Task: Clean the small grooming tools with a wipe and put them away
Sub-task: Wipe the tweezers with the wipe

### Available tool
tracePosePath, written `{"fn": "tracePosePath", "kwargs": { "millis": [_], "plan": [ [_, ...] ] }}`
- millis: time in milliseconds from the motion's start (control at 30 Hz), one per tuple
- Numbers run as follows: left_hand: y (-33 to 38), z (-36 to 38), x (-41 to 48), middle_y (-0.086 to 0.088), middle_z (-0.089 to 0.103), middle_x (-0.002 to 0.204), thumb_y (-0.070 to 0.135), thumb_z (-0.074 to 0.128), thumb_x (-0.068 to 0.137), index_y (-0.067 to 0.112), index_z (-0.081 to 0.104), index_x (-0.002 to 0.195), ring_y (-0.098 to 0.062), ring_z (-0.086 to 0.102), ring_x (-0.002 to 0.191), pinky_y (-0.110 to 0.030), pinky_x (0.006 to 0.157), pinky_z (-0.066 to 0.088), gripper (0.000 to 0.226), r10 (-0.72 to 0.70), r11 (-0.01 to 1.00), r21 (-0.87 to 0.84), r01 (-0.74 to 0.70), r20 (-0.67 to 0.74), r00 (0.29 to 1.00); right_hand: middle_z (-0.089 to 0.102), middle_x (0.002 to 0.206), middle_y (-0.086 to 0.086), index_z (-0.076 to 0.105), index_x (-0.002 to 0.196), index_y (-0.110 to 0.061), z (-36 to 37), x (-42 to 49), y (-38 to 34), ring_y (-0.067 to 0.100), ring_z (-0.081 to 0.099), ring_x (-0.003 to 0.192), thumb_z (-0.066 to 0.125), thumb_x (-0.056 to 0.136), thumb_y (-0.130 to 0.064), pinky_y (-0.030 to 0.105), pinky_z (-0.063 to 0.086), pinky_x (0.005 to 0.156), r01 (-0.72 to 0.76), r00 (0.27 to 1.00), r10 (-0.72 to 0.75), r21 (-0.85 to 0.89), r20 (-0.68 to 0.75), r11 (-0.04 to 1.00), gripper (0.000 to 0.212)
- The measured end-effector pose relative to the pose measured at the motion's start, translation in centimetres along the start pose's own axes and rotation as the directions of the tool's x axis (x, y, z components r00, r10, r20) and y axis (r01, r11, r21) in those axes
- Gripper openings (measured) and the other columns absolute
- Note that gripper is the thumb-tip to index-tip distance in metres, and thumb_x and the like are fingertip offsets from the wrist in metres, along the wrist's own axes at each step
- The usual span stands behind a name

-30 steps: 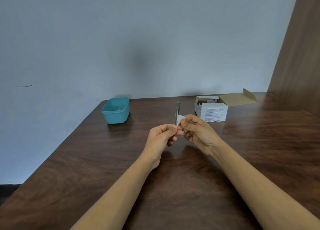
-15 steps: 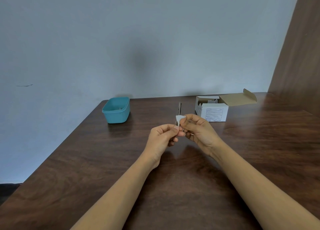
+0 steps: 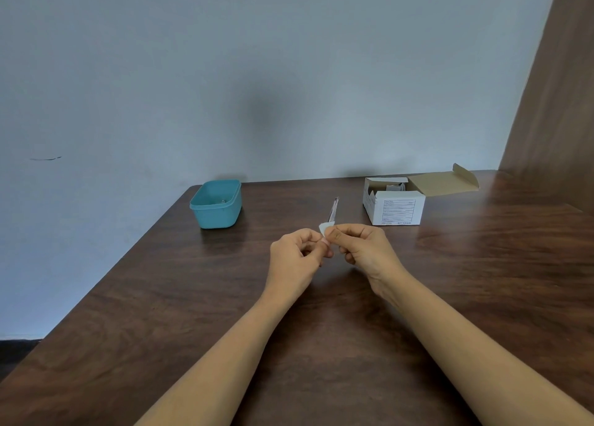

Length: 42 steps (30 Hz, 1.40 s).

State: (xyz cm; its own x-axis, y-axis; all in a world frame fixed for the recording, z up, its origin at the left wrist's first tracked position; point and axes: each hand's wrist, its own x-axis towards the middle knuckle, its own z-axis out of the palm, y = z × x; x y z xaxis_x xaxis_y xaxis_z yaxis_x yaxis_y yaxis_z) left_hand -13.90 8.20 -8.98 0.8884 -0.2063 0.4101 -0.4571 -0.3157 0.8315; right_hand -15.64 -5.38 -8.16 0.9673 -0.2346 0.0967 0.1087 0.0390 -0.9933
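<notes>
Tool pinched by left hand; right hand pinches wipe around its base.

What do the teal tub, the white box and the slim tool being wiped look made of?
The teal tub: plastic by the look, smooth, evenly coloured, with a rolled rim. The white box: thin cardboard, matt, brown inside its open flap. The slim tool: probably metal, thin with a faint glint, though too small to be sure.

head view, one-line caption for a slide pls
Left hand holds a slim metal tool while right hand pinches a white wipe around it, teal tub and open cardboard box behind.
</notes>
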Motion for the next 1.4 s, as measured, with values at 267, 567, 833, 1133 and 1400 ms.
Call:
{"fn": "tracePosePath", "kwargs": {
  "millis": [267, 567, 833, 1133, 1400],
  "plan": [
    [0.2, 0.2, 0.0, 0.007, 0.072, 0.072, 0.016, 0.063, 0.091, 0.014, 0.072, 0.087, 0.001, 0.065, 0.064, -0.009, 0.063, 0.05, 0.01, 0.023, 0.999, 0.045, -0.025, 0.042, 0.999, 0.05, 0.057, -0.001, 0.069, 0.071, -0.009, 0.7, -0.1, 0.4, 0.009, 0.04, 0.055, 0.066, 0.087, -0.016, 0.021, 0.034, 0.054, -0.106, 0.994, 0.111, 0.142, -0.023, 0.984, 0.018],
    [0.6, 0.2, 0.1, 0.005, 0.072, 0.07, 0.033, 0.065, 0.089, 0.017, 0.074, 0.084, -0.001, 0.064, 0.06, -0.013, 0.06, 0.051, 0.019, 0.061, 0.998, 0.026, -0.063, 0.065, 0.996, 0.052, 0.059, 0.0, 0.068, 0.074, -0.012, 0.6, 0.3, 0.2, 0.008, 0.042, 0.054, 0.058, 0.094, -0.02, 0.02, 0.034, 0.052, -0.121, 0.992, 0.123, 0.156, -0.004, 0.98, 0.024],
    [0.8, -1.7, 0.8, 0.008, 0.073, 0.095, 0.041, 0.055, 0.092, 0.024, 0.072, 0.099, -0.006, 0.063, 0.089, -0.021, 0.076, 0.051, 0.025, -0.251, 0.899, -0.349, 0.265, 0.084, 0.964, 0.059, 0.057, -0.01, 0.069, 0.073, -0.012, 0.5, 0.1, -0.1, 0.005, 0.041, 0.059, 0.058, 0.094, -0.024, 0.019, 0.032, 0.056, -0.074, 0.993, 0.074, -0.004, 0.097, 0.997, 0.027],
    [0.8, -1.6, 0.9, 0.007, 0.075, 0.096, 0.028, 0.065, 0.088, 0.02, 0.074, 0.097, -0.001, 0.064, 0.086, -0.027, 0.081, 0.043, 0.015, -0.295, 0.809, -0.494, 0.319, 0.128, 0.947, 0.065, 0.072, -0.005, 0.07, 0.078, -0.013, 0.9, -0.7, -0.4, 0.002, 0.047, 0.064, 0.055, 0.095, -0.025, 0.007, 0.037, 0.057, 0.02, 0.973, 0.035, -0.232, 0.228, 0.972, 0.025],
    [0.9, -1.6, 1.0, 0.007, 0.075, 0.086, 0.022, 0.066, 0.088, 0.018, 0.073, 0.093, -0.003, 0.061, 0.082, -0.023, 0.069, 0.039, 0.01, -0.337, 0.791, -0.519, 0.325, 0.075, 0.939, 0.068, 0.076, -0.005, 0.073, 0.086, -0.008, 0.6, -0.6, -0.6, -0.002, 0.051, 0.064, 0.056, 0.094, -0.025, 0.003, 0.038, 0.054, 0.011, 0.965, 0.064, -0.283, 0.253, 0.959, 0.025]
  ]
}}
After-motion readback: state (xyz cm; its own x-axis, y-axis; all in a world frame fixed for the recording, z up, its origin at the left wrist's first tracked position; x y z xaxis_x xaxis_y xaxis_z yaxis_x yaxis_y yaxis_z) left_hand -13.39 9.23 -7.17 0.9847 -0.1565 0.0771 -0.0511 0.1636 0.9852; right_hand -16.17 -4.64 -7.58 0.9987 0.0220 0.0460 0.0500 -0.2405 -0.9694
